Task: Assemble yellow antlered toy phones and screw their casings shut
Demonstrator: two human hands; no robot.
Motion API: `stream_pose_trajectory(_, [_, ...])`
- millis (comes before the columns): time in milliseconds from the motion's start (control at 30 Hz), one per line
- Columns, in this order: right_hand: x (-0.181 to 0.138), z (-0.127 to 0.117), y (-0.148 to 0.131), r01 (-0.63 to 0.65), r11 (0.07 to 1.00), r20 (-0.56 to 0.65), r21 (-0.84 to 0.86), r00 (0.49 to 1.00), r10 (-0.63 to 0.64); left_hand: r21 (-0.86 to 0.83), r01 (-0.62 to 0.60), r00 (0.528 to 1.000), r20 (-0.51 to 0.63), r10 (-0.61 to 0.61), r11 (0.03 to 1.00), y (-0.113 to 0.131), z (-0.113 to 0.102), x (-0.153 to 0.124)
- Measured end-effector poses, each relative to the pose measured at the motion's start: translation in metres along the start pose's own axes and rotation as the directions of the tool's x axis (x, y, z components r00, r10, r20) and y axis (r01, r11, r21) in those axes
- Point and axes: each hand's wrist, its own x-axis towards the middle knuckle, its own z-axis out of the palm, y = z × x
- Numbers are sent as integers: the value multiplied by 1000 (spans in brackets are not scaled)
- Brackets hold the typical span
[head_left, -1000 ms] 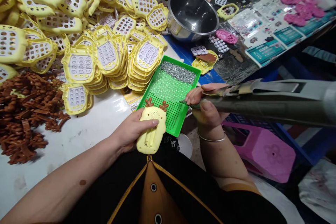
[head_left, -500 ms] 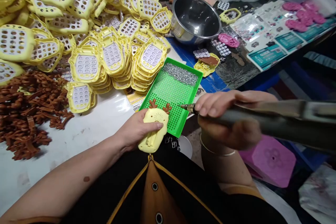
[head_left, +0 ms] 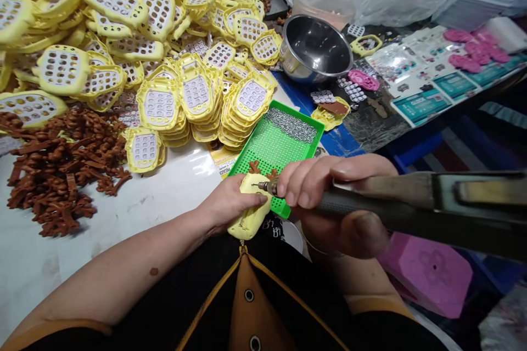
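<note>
My left hand (head_left: pixel 228 204) grips a yellow toy phone shell (head_left: pixel 252 214) with brown antlers, back side up, at the near table edge. My right hand (head_left: pixel 329 192) is wrapped round a grey electric screwdriver (head_left: pixel 411 205) that runs off to the right. Its bit tip (head_left: pixel 260 186) touches the top of the shell. Just behind the shell lies a green perforated screw tray (head_left: pixel 284 145) with a heap of small silver screws (head_left: pixel 291 123) along its far end.
Stacks of yellow keypad shells (head_left: pixel 173 88) fill the table's left and back. A pile of brown antler pieces (head_left: pixel 57 170) lies at the left. A steel bowl (head_left: pixel 315 49), printed cards (head_left: pixel 428 90) and pink parts sit at the right. A pink stool (head_left: pixel 428 277) stands below.
My right hand has swung the screwdriver left from the green tray onto the yellow shell. My left hand kept its hold on the shell.
</note>
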Motion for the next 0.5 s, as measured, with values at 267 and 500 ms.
stream_pose_trajectory(267, [-1,1,1,-65,997,77,-46,995,69,89,0,1000,-21,2,996,4,1,0])
stream_pose_trajectory(500, [0,1,6,-148,984,159,-99,974,162,122,-1,999,-37,6,993,3,2,3])
